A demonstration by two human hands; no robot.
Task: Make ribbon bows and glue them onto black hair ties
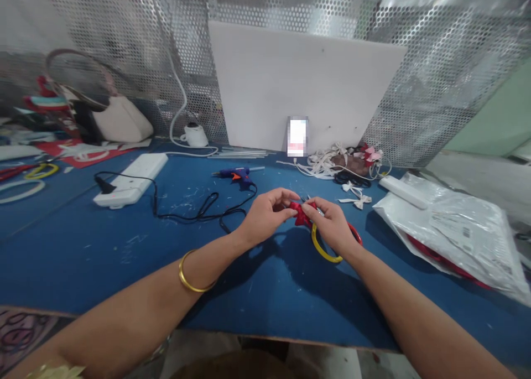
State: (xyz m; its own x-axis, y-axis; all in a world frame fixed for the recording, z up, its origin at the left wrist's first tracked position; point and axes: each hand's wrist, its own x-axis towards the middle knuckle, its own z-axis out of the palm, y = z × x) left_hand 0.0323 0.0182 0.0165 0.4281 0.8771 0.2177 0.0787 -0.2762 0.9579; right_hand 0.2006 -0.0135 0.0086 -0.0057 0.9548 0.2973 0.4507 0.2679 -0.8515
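Both my hands meet over the middle of the blue table [124,246]. My left hand [265,216] pinches a small red bow [299,213] from the left, fingers closed on it. My right hand [332,224] grips the same bow from the right and also holds a hairband [321,249], yellow at its near curve and red on the far side, which passes under the palm. A gold bangle [191,276] circles my left forearm.
A blue glue gun [234,174] with a black cord lies behind my hands. A white power strip [130,180] sits to the left, white ribbon bows [357,197] and a ribbon pile [332,163] to the right. Plastic bags [456,224] cover the right side. A white board [307,86] leans on perforated metal.
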